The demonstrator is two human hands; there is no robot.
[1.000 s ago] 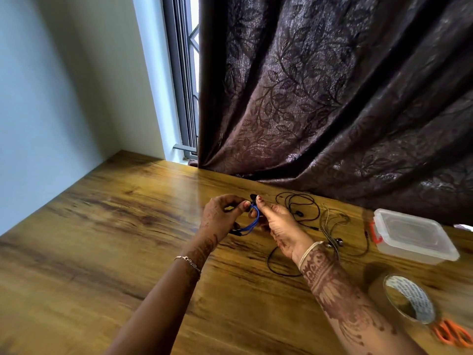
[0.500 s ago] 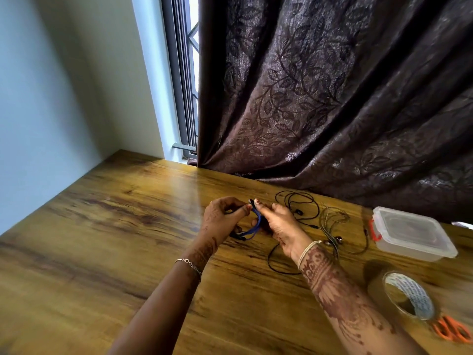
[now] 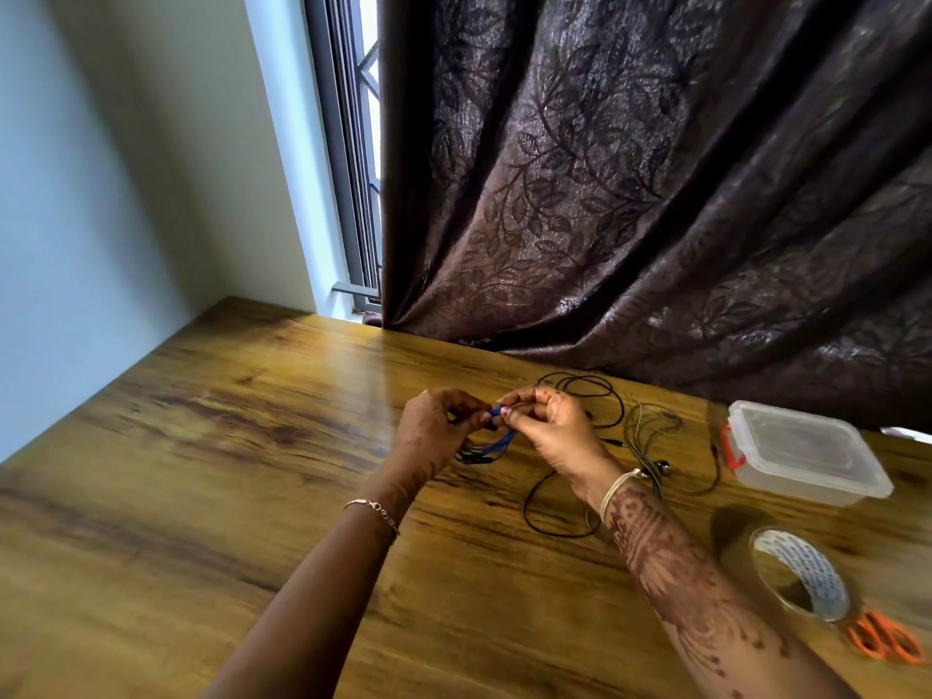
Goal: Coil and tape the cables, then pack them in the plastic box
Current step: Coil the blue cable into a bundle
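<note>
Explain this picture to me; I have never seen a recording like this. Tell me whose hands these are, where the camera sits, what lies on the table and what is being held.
There is no machine here: a person works with two bare hands. The single camera is worn on the person's head and looks forward and down, so both arms reach in from the bottom edge. The left hand and the right hand both pinch a thin blue cable with their fingers, over the brown wooden table. On the table to the right lie loose thin dark cables, a clear plastic box with its lid on, a roll of clear tape and orange-handled scissors. A dark leaf-patterned curtain hangs behind.
</note>
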